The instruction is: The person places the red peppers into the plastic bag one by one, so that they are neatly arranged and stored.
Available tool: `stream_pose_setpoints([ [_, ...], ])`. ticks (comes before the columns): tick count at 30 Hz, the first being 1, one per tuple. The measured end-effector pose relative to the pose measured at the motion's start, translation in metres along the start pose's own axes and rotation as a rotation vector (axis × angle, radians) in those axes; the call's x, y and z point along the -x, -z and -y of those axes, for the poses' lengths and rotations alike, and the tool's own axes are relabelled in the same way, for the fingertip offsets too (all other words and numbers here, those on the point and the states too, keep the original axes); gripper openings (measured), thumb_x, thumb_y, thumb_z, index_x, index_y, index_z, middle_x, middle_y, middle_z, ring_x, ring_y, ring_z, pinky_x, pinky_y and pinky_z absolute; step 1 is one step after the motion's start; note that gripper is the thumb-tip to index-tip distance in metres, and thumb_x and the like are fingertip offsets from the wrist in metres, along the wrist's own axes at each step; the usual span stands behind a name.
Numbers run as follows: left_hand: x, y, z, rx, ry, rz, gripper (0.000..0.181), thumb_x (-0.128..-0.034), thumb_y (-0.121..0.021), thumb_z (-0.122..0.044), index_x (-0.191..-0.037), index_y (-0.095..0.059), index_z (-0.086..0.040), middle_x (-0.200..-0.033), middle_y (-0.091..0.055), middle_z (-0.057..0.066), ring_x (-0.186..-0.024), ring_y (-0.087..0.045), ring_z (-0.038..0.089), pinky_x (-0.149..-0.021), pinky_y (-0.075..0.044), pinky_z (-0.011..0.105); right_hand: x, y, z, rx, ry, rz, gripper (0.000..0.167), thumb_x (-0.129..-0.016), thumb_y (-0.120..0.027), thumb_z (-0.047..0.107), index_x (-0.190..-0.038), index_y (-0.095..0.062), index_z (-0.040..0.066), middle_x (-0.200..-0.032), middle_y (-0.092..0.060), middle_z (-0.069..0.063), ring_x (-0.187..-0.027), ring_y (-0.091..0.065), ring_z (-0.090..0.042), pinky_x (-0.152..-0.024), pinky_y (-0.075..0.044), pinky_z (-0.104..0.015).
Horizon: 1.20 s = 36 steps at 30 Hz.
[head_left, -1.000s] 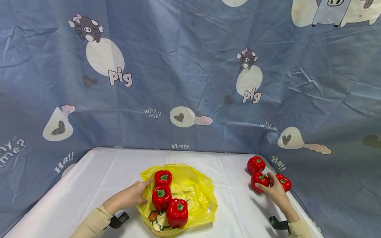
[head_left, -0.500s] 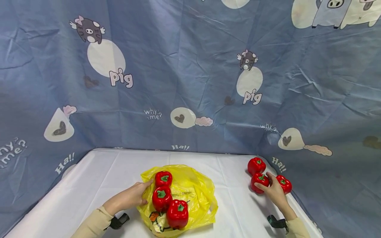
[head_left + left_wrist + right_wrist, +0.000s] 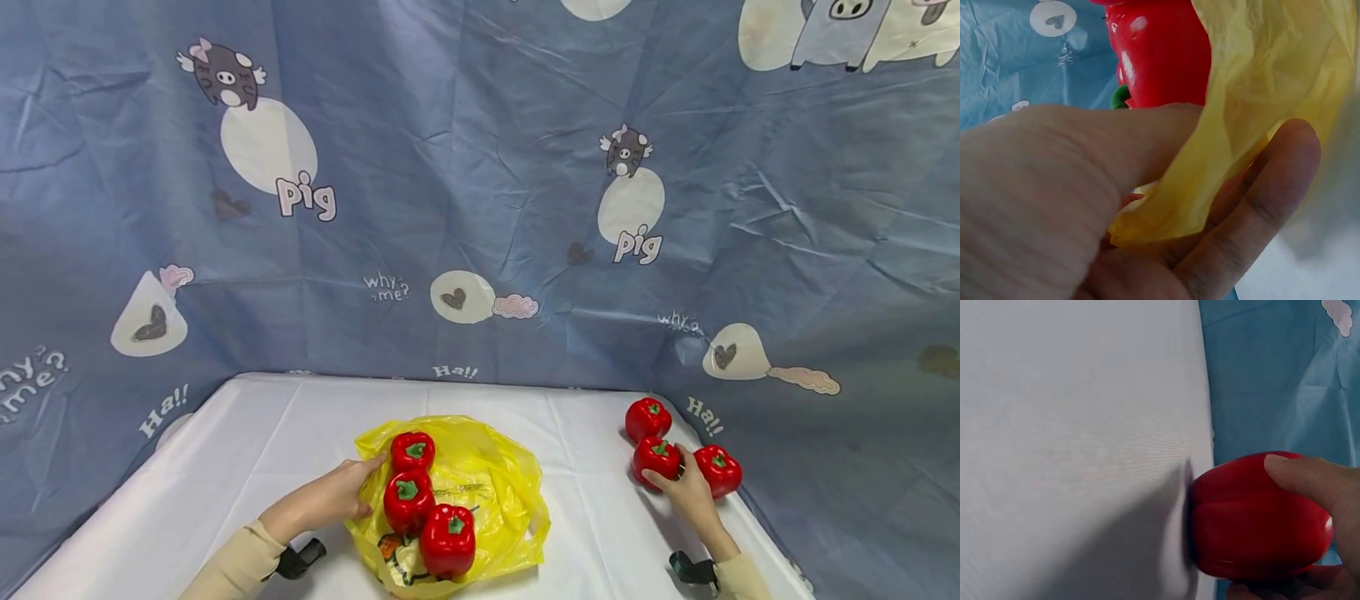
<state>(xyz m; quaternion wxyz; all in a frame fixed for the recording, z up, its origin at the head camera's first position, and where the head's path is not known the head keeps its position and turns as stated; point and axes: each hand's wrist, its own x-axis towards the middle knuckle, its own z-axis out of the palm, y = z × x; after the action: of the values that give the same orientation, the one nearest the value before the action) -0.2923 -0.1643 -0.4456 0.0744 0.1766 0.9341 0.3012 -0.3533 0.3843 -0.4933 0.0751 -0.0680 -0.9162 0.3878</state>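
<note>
My left hand (image 3: 343,492) holds the left rim of a yellow plastic bag (image 3: 510,483), which lies spread on the table. In the left wrist view the bag's thin edge (image 3: 1229,162) passes between thumb and fingers. Three red bell peppers sit on the bag: a rear one (image 3: 402,446), a middle one (image 3: 405,508) and a front one (image 3: 447,546). Over at the right, my right hand (image 3: 693,500) grips another red bell pepper (image 3: 1260,519), thumb on one side and fingers on the other. This pepper stands on the table, its green stem upward.
Two more red bell peppers flank the gripped one: one behind it (image 3: 647,421) and one to its right (image 3: 720,477) near the table's right edge. White cloth covers the table (image 3: 247,450). A blue printed curtain (image 3: 480,208) rises behind and along both sides.
The rightmost pepper has shifted slightly toward the front and right and shows more of its side. My right hand has moved a little around its pepper. The left hand and bag stay put.
</note>
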Motion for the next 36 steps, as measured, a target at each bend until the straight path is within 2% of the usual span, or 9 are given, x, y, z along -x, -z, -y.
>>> stream_pose_setpoints([
  [6, 0.0, 0.0, 0.002, -0.018, 0.0, -0.001, 0.077, -0.0686, -0.076, 0.008, -0.137, -0.043, 0.015, -0.13, -0.056, 0.03, -0.113, -0.056, 0.029, -0.078, -0.048, 0.038, -0.001, -0.006, -0.001, -0.043, -0.025, -0.023, 0.098, -0.086, -0.071, 0.037, -0.15, -0.013, -0.009, -0.148, -0.027, -0.035, -0.134, -0.031, -0.049, -0.106, -0.032, -0.058],
  [13, 0.001, 0.001, 0.004, -0.003, -0.033, 0.01, 0.077, -0.0686, -0.075, 0.009, -0.137, -0.041, 0.017, -0.129, -0.056, 0.032, -0.104, -0.057, 0.026, -0.073, -0.047, 0.036, -0.002, -0.01, 0.001, -0.051, -0.04, -0.052, 0.092, -0.086, -0.071, 0.035, -0.147, -0.019, -0.01, -0.145, -0.033, -0.036, -0.132, -0.035, -0.049, -0.105, -0.034, -0.058],
  [20, -0.001, 0.0, 0.0, -0.02, 0.001, 0.007, 0.076, -0.0692, -0.078, 0.007, -0.136, -0.043, 0.015, -0.132, -0.054, 0.032, -0.118, -0.054, 0.034, -0.078, -0.047, 0.039, 0.004, -0.01, -0.001, -0.044, -0.046, -0.082, 0.089, -0.086, -0.071, 0.033, -0.144, -0.022, -0.013, -0.142, -0.035, -0.038, -0.131, -0.036, -0.05, -0.106, -0.033, -0.058],
  [23, 0.0, -0.002, 0.0, -0.032, -0.017, 0.009, 0.075, -0.0692, -0.078, 0.006, -0.135, -0.044, 0.016, -0.129, -0.055, 0.033, -0.11, -0.056, 0.031, -0.075, -0.046, 0.038, 0.006, -0.01, -0.003, -0.042, -0.05, -0.08, 0.089, -0.086, -0.071, 0.033, -0.144, -0.022, -0.013, -0.143, -0.035, -0.039, -0.131, -0.036, -0.051, -0.106, -0.032, -0.058],
  [27, 0.0, -0.003, 0.002, -0.022, -0.048, 0.023, 0.075, -0.0702, -0.076, 0.007, -0.136, -0.041, 0.018, -0.128, -0.055, 0.034, -0.083, -0.055, 0.021, -0.064, -0.043, 0.031, 0.006, -0.011, -0.004, -0.05, -0.056, -0.08, 0.089, -0.086, -0.071, 0.033, -0.144, -0.022, -0.013, -0.143, -0.034, -0.038, -0.131, -0.036, -0.05, -0.106, -0.032, -0.058],
  [29, 0.001, -0.002, 0.003, -0.008, -0.055, 0.025, 0.076, -0.0708, -0.075, 0.008, -0.137, -0.04, 0.017, -0.128, -0.055, 0.034, -0.078, -0.053, 0.019, -0.06, -0.042, 0.029, 0.006, -0.011, -0.004, -0.054, -0.048, -0.078, 0.09, -0.086, -0.071, 0.033, -0.144, -0.022, -0.014, -0.142, -0.035, -0.038, -0.131, -0.036, -0.05, -0.106, -0.032, -0.058],
  [30, 0.001, -0.002, 0.003, -0.001, -0.053, 0.026, 0.076, -0.071, -0.074, 0.009, -0.138, -0.039, 0.017, -0.128, -0.055, 0.034, -0.077, -0.053, 0.018, -0.059, -0.042, 0.028, 0.006, -0.011, -0.004, -0.054, -0.046, -0.076, 0.09, -0.086, -0.071, 0.034, -0.144, -0.022, -0.014, -0.142, -0.036, -0.038, -0.13, -0.037, -0.05, -0.106, -0.033, -0.058],
  [34, 0.001, 0.0, 0.003, 0.004, -0.054, 0.02, 0.076, -0.0711, -0.074, 0.009, -0.138, -0.039, 0.017, -0.13, -0.054, 0.034, -0.09, -0.056, 0.021, -0.065, -0.045, 0.03, 0.007, -0.011, -0.005, -0.061, -0.029, -0.079, 0.091, -0.086, -0.071, 0.035, -0.144, -0.023, -0.015, -0.141, -0.038, -0.039, -0.129, -0.04, -0.05, -0.105, -0.035, -0.057],
  [36, 0.001, 0.0, 0.002, 0.0, -0.051, 0.016, 0.076, -0.071, -0.075, 0.009, -0.138, -0.039, 0.017, -0.129, -0.054, 0.034, -0.089, -0.055, 0.021, -0.065, -0.045, 0.031, 0.007, -0.01, -0.005, -0.067, -0.021, -0.082, 0.091, -0.086, -0.071, 0.035, -0.144, -0.023, -0.015, -0.141, -0.038, -0.039, -0.129, -0.04, -0.05, -0.104, -0.036, -0.056],
])
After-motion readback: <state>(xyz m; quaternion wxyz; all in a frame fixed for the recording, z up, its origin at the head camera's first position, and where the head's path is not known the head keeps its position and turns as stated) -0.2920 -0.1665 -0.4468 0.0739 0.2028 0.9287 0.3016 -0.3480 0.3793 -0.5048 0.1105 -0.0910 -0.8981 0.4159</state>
